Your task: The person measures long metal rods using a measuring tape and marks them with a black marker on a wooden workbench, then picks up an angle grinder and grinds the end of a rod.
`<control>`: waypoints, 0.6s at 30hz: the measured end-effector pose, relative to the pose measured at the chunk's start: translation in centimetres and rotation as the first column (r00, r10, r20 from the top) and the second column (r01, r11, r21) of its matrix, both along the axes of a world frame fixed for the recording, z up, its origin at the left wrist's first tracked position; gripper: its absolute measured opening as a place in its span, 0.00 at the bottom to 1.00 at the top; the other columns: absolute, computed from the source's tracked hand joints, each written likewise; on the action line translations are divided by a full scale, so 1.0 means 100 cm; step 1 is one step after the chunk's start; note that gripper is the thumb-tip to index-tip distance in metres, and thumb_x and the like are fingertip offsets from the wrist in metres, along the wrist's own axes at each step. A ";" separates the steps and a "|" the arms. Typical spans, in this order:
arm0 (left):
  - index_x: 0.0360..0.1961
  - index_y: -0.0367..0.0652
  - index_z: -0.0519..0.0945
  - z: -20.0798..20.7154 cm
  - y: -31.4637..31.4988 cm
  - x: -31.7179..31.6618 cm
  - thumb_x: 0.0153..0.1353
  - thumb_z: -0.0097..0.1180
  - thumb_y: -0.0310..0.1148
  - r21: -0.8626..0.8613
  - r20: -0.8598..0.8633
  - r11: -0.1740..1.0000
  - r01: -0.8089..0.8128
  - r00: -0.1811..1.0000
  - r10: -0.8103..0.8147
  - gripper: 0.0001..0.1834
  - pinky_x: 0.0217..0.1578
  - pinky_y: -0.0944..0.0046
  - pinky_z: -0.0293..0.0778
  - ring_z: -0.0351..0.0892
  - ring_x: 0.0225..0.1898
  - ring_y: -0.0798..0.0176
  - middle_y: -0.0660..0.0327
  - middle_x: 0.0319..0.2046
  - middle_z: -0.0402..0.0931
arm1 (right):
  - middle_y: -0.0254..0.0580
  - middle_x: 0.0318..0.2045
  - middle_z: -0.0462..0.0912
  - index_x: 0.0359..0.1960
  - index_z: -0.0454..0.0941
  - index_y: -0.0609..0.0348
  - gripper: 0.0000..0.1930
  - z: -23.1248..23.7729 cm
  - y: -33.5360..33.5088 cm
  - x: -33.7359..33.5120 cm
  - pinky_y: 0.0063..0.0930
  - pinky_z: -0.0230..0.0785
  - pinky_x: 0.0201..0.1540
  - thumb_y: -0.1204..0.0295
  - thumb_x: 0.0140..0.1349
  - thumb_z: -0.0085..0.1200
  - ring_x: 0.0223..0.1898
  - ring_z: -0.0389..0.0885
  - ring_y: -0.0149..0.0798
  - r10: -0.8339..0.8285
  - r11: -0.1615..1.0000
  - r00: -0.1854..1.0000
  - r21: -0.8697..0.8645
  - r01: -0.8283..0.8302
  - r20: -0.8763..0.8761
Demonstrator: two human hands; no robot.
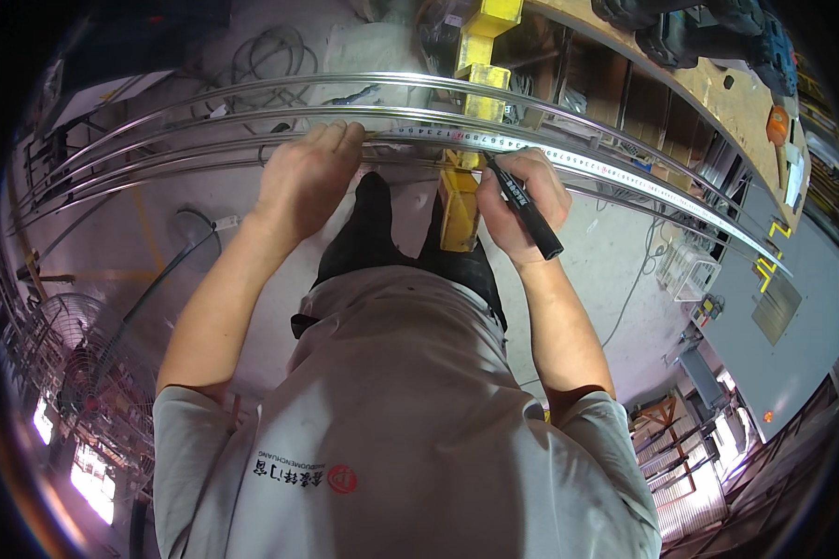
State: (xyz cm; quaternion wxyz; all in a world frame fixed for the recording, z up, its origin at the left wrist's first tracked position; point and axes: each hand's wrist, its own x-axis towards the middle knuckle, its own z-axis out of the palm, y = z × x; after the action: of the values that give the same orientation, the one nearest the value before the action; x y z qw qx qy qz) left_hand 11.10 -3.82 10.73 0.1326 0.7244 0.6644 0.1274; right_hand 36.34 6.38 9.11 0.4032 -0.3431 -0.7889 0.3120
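Several long shiny metal tubes [364, 78] run side by side across in front of me. A white measuring tape [606, 170] is stretched along them, its left end at the fingers of my left hand [312, 177]. That hand is closed over the tape end and a tube, though the exact grip is partly hidden. My right hand [529, 200] grips a black marker [529, 216], slanted with its tip end close to the tape's near edge. Beneath the tubes stands a yellow metal support [459, 216], between the two hands.
At the upper right a wooden workbench [704, 102] carries power tools [774, 65]. A white crate [690, 271] and a grey table [802, 335] are on the right. Coiled cable [275, 56] lies on the floor beyond the tubes. A caged fan [75, 326] stands at the left.
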 end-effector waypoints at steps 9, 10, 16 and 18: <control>0.47 0.41 0.76 -0.001 0.001 -0.003 0.60 0.59 0.27 -0.090 0.013 0.996 -0.001 1.000 0.002 0.13 0.35 0.55 0.80 0.82 0.39 0.52 0.54 0.41 0.79 | 0.46 0.26 0.80 0.31 0.76 0.65 0.11 -0.006 0.001 0.001 0.29 0.74 0.32 0.88 0.46 0.61 0.26 0.80 0.42 0.011 1.000 1.000 -0.006 -0.011 0.023; 0.47 0.41 0.77 0.000 0.001 -0.003 0.60 0.60 0.27 -0.100 0.002 0.995 0.000 1.000 0.000 0.13 0.36 0.55 0.80 0.82 0.39 0.52 0.54 0.42 0.79 | 0.46 0.26 0.80 0.31 0.76 0.65 0.11 -0.006 0.001 0.001 0.29 0.73 0.31 0.89 0.46 0.61 0.26 0.80 0.42 0.010 1.000 1.000 -0.009 -0.010 0.026; 0.49 0.41 0.78 0.005 0.001 0.000 0.59 0.60 0.28 -0.154 -0.016 0.988 -0.030 0.999 0.028 0.16 0.39 0.57 0.81 0.83 0.42 0.53 0.54 0.42 0.80 | 0.47 0.26 0.80 0.30 0.76 0.66 0.11 -0.005 0.002 0.002 0.29 0.73 0.31 0.89 0.45 0.61 0.26 0.80 0.42 0.023 1.000 0.999 -0.016 -0.023 0.030; 0.45 0.41 0.76 0.003 0.002 0.000 0.62 0.58 0.30 -0.102 -0.016 0.995 -0.015 1.000 0.014 0.12 0.35 0.56 0.80 0.81 0.39 0.54 0.57 0.37 0.76 | 0.47 0.26 0.80 0.30 0.75 0.66 0.11 -0.007 0.002 0.002 0.29 0.73 0.30 0.89 0.45 0.61 0.26 0.80 0.42 0.025 1.000 0.999 -0.004 -0.025 0.025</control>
State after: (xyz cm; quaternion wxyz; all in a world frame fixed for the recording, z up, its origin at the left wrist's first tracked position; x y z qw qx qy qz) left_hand 11.09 -3.62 10.98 0.1631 0.7129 0.6762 0.0887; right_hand 36.55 6.63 8.44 0.3889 -0.3380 -0.7974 0.3141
